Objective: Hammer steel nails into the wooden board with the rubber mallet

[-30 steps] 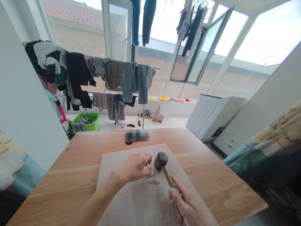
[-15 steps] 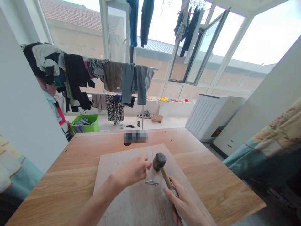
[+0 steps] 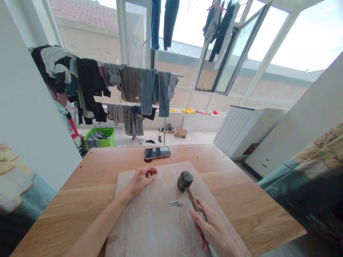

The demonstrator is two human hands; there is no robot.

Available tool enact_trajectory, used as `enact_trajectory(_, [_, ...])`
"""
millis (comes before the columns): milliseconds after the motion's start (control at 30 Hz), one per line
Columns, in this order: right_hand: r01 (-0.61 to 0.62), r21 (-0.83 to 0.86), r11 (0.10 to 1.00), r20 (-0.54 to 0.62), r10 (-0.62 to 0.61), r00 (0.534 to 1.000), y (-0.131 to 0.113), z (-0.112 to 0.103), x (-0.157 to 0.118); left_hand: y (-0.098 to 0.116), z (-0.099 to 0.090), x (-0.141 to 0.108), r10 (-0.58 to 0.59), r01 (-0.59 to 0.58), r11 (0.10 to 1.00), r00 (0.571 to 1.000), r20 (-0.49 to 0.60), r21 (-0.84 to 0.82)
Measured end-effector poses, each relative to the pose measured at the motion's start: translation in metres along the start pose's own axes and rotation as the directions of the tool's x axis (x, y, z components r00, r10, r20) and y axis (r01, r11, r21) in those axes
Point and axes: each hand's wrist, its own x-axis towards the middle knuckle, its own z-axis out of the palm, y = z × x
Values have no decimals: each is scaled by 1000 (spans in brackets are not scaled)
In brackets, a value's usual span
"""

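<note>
The right hand (image 3: 210,223) grips a mallet (image 3: 185,181) while the left hand (image 3: 143,177) curls over the board (image 3: 150,225), contents unclear.

Home, looks like a laundry area by big windows (image 3: 177,57): clothes (image 3: 131,84) draped over a drying rack (image 3: 177,75), green tub (image 3: 107,143) of fabric, shoes (image 3: 169,127) on the floor (image 3: 125,140), patterned curtains (image 3: 308,160).

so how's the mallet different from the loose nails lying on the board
The mallet is chunky, with a thick blackish head on a tan handle; the loose nails are thin and silvery. The mallet is far bigger than any of the loose nails. The mallet is gripped in the right hand, while the loose nails lie untouched on the board. Both have a long, narrow part.
</note>
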Motion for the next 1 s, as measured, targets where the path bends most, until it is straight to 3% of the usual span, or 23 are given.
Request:
enact_trajectory(367, [4,0,1000,-12,-4,1000,0,0,-1,-1,1,-1,21,-21,1000,1000,-10,-9])
enact_trajectory(700, [29,37,999,-57,-27,998,8,4,2,-4,3,-1,31,-31,1000,998,47,2])
enact_trajectory(1000, [226,105,968,18,-229,973,-45,32,13,-6,5,0,5,-5,1000,1000,6,7])
